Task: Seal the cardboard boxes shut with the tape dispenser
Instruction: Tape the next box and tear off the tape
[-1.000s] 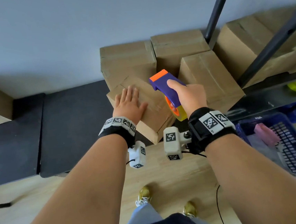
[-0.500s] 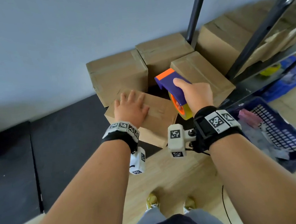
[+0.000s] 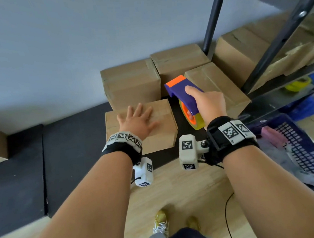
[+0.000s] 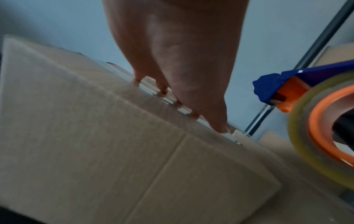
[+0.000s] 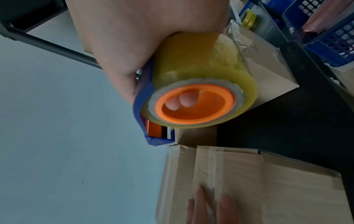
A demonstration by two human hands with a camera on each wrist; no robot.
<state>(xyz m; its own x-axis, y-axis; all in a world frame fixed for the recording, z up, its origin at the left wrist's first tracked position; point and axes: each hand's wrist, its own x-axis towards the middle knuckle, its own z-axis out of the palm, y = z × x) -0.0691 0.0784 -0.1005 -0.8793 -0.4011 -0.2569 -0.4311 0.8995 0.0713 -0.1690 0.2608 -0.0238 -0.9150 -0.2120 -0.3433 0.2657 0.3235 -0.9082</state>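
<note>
Head view cuts our shelving rack (image 3: 272, 54) off at the top and right, and half hides the cardboard boxes (image 3: 241, 47) stored under it. We see three more boxes (image 3: 131, 83) against the wall, one partly behind our tape dispenser (image 3: 185, 94). Our near box (image 3: 165, 129) sits on the dark mat (image 3: 68, 146), its top largely covered by our left hand (image 3: 138, 120), which lies flat on it with straight, spread fingers. In the left wrist view this hand is blurred, though its fingertips (image 4: 220, 128) plainly touch the lid. Our right hand (image 3: 211, 104) is wrapped around the dispenser, held in the air just right of that box, forefinger along its purple back. Right wrist view shows two fingertips (image 5: 182, 101) inside the orange core of the tape roll (image 5: 201, 72); the dispenser's blade end is too shadowed to read.
</note>
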